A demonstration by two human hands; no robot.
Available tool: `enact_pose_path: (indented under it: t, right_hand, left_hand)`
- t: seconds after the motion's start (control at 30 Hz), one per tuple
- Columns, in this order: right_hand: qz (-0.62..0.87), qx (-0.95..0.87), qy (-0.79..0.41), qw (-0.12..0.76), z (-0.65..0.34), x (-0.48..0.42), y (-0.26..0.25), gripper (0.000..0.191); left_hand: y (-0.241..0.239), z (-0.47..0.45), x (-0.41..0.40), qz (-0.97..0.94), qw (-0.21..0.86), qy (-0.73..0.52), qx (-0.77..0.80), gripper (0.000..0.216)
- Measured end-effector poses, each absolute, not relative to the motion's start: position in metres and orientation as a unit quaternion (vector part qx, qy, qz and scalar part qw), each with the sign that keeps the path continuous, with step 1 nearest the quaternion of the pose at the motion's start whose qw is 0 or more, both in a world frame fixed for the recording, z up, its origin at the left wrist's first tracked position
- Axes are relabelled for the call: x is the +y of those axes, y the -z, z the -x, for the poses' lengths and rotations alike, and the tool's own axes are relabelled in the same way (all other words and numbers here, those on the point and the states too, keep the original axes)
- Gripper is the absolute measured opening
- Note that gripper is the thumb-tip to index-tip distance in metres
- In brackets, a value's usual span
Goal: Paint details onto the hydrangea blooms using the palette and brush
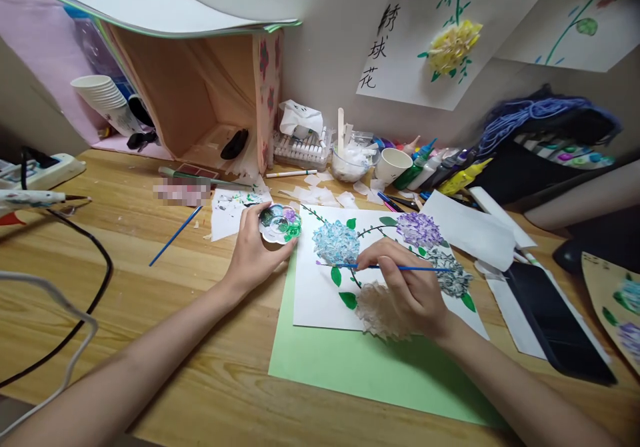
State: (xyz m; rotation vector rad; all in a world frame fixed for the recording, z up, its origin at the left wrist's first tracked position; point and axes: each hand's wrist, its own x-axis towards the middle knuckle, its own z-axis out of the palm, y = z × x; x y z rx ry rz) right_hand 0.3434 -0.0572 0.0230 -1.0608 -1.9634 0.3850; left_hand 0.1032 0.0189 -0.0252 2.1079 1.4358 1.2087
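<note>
In my left hand (pixel 255 247) is a small paint palette (pixel 275 234) with white, green, purple and dark paint, tilted beside the picture's left edge. My right hand (pixel 413 287) pinches a thin blue paintbrush (pixel 425 269), held almost level over the white paper (pixel 320 307). The brush tip is left of the blue paper flower (pixel 336 242), close to the sheet; whether it touches I cannot tell. Purple (pixel 419 229), grey (pixel 450 274) and beige (pixel 380 310) raised flowers, painted stems and green leaves also fill the paper. My right hand partly hides the beige one.
Light green paper (pixel 320 360) lies beneath the picture. Another blue brush (pixel 175 236) and a paint-spotted sheet (pixel 230 214) lie left. Behind stand a paper cup (pixel 393 166), a bowl (pixel 354 160) and paint bottles (pixel 420 167). A black phone (pixel 555 320) lies right; cables (pixel 103 260) cross the left.
</note>
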Motion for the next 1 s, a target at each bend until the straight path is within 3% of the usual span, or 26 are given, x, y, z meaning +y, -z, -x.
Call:
enact_pose_path:
  t: [1.0]
  right_hand:
    - [0.438,-0.801,-0.163,0.375,-0.3406,-0.0536,-0.0189,0.027]
  left_hand:
    - [0.0264,-0.1046,0.0204,-0.743,0.159,-0.422,0.495,0.064]
